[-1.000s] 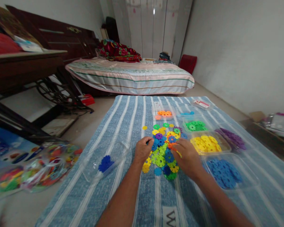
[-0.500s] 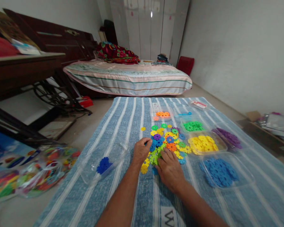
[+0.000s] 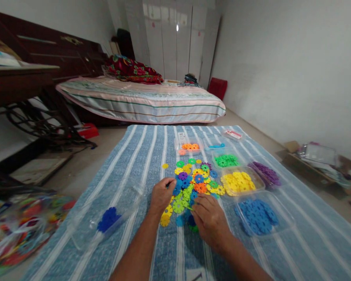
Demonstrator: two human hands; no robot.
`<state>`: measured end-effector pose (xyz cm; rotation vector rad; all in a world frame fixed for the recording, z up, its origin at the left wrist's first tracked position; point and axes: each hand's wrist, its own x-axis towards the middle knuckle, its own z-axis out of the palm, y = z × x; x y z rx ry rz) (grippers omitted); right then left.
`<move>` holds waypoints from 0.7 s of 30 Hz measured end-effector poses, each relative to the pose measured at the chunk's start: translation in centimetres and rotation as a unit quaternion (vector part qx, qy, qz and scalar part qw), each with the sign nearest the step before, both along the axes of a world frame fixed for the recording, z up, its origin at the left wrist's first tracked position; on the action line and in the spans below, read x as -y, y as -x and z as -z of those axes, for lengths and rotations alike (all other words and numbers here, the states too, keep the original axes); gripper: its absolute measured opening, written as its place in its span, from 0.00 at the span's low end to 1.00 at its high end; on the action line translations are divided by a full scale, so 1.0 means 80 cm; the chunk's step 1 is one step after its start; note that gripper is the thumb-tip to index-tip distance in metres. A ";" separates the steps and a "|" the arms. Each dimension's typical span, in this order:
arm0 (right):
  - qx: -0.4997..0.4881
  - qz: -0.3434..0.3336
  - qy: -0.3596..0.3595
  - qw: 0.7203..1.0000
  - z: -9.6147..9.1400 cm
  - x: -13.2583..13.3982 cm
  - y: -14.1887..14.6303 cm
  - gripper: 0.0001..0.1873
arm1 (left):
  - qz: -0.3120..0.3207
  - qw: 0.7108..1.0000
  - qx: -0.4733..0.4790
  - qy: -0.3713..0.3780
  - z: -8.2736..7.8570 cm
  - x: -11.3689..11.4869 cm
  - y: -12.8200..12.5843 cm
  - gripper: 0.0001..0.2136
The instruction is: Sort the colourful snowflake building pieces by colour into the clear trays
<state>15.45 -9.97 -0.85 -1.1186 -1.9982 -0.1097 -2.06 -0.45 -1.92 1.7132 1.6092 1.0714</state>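
A loose pile of flower-shaped plastic discs in mixed colours (image 3: 179, 205) lies on the striped cloth. At its left edge is my left hand (image 3: 161, 197), thumb and forefinger pinched together; a dark sliver shows between them, too small to make out. My right hand (image 3: 211, 218) is at the near right of the pile, fingers bent and closed on a lime-green disc (image 3: 190, 208) seen edge-on. Dark blue and green discs lie partly hidden beneath that hand. A clear box (image 3: 125, 222) with dark blue discs (image 3: 109, 219) stands left of my left arm.
On the right, clear boxes hold blue discs (image 3: 257, 216), yellow discs (image 3: 238, 182), purple discs (image 3: 265, 173) and green discs (image 3: 226, 160). Farther back are boxes with orange discs (image 3: 190, 146) and a few light blue pieces (image 3: 217, 146). Bags of coloured pieces (image 3: 32, 230) lie at lower left.
The view has shifted, so the table sits farther left. My right hand has drawn back towards me from the pile, with a lime-green disc at its fingertips. My left hand stays pinched beside the pile.
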 end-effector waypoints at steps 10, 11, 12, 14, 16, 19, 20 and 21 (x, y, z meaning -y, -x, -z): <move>-0.038 0.003 0.058 0.998 -0.031 -0.030 -0.053 0.10 | 0.001 1.000 -0.006 -0.002 -0.004 0.000 0.001 0.14; -0.059 0.003 0.082 0.995 -0.032 -0.030 -0.056 0.10 | 0.001 1.000 -0.006 -0.002 -0.004 0.001 0.001 0.13; -0.086 0.007 0.110 0.990 -0.034 -0.030 -0.058 0.10 | 0.000 1.000 -0.006 -0.002 -0.004 0.001 0.000 0.13; -0.149 0.020 0.178 0.972 -0.037 -0.028 -0.060 0.12 | -0.002 1.000 -0.006 -0.003 -0.004 0.001 0.000 0.12; -0.207 0.030 0.252 0.945 -0.040 -0.025 -0.059 0.14 | -0.004 1.000 -0.005 -0.005 -0.004 0.002 -0.001 0.12; -0.289 0.036 0.339 0.895 -0.043 -0.023 -0.055 0.17 | -0.006 1.000 -0.002 -0.007 -0.004 0.003 -0.002 0.11; -0.315 0.036 0.358 0.878 -0.043 -0.023 -0.054 0.18 | -0.006 1.000 0.000 -0.007 -0.004 0.003 -0.003 0.11; -0.338 0.035 0.371 0.864 -0.042 -0.024 -0.052 0.18 | -0.005 1.000 0.001 -0.008 -0.004 0.004 -0.003 0.11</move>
